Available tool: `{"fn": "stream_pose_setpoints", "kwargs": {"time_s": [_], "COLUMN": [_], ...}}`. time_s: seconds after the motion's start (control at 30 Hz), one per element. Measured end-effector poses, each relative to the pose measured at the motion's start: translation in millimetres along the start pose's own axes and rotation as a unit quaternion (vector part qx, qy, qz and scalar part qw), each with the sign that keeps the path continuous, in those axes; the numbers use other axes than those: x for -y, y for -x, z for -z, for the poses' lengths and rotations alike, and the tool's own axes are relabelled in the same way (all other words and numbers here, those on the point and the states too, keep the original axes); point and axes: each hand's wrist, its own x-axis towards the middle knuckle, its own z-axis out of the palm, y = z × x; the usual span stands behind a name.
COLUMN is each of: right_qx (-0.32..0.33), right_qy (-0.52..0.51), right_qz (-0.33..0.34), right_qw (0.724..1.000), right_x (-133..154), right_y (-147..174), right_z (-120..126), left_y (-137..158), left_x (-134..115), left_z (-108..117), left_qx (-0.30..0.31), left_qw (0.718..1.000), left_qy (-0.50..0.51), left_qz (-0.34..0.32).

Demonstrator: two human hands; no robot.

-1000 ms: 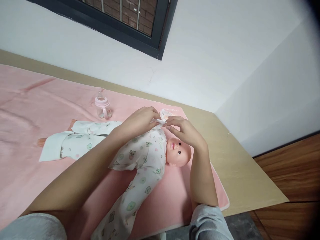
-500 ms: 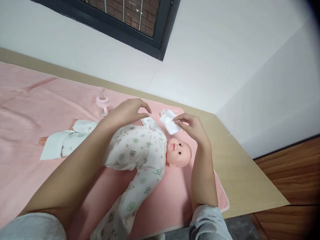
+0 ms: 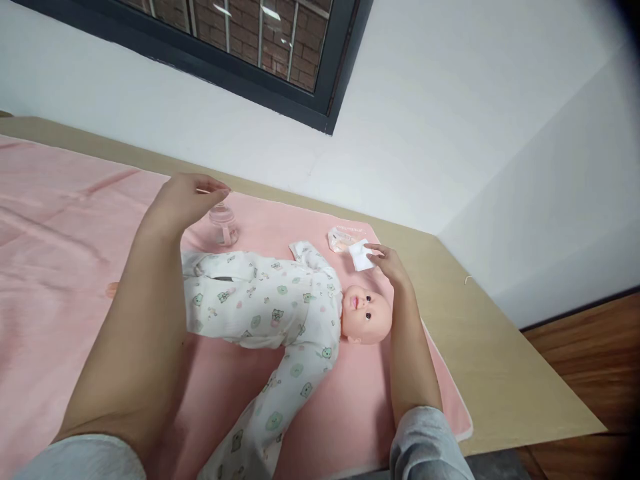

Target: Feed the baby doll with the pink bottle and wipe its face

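Observation:
My left hand (image 3: 187,200) is over the baby bottle (image 3: 223,230), its fingers curved with a small gap between thumb and forefinger. The bottle stands upright, and its top is partly hidden by that hand; no grip on it shows. My right hand (image 3: 390,263) pinches a folded white wipe (image 3: 361,255) just above the blanket, near the doll's head. The baby doll (image 3: 367,315) lies on its back in a white suit (image 3: 270,300) printed with green bears. My left forearm covers most of its legs.
A small wipes-like packet (image 3: 340,239) lies beside the white wipe. The pink blanket (image 3: 240,400) covers much of the tan tabletop (image 3: 480,373). Behind are a white wall (image 3: 400,133) and a dark-framed window (image 3: 323,113). Wooden panels (image 3: 590,347) stand at the right.
My left hand has moved left from above the doll's sleeve to the bottle. My right hand still holds the wipe, now lower beside the packet. The view has shifted slightly.

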Motion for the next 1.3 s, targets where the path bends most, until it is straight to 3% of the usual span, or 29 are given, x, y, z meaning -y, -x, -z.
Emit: {"fn": "stream_pose_setpoints", "kwargs": {"time_s": [0.17,0.33,0.5,0.77,0.87,1.03,1.13,1.3], "right_qx": [0.023,0.045,0.048,-0.038,-0.089,-0.274,-0.337,-0.332], "right_qy": [-0.093,-0.212,-0.235,-0.234,-0.202,-0.040,0.087,0.185], "right_qz": [-0.003,-0.051,-0.091,-0.080,-0.021,0.075,0.056,-0.009], "right_qw": [0.995,0.975,0.966,0.968,0.975,0.958,0.936,0.925], "right_x": [-1.6,-8.4,-26.8,-34.2,-37.7,-54.4,-65.4,-77.9], "right_y": [-25.0,-52.5,-60.1,-45.6,-37.2,-25.5,-20.6,-15.1], "right_z": [-12.5,-26.1,-27.7,-18.8,-15.3,-13.8,-16.9,-28.6], "left_y": [-4.8,-5.3,-5.8,-11.1,-13.1,-17.5,-19.8,-19.5], "left_x": [16.3,16.2,20.7,32.9,42.0,59.1,63.3,59.2], "left_z": [3.0,1.4,1.0,-5.2,-6.7,-13.0,-19.3,-26.1], "left_qx": [-0.043,-0.044,-0.044,0.004,0.033,0.077,0.106,0.136], "left_qw": [0.999,0.999,0.998,0.997,0.996,0.992,0.988,0.984], "left_qy": [-0.014,-0.004,-0.005,-0.023,-0.037,-0.076,-0.098,-0.117], "left_qz": [0.019,0.031,0.044,0.074,0.071,0.063,0.048,0.015]}}
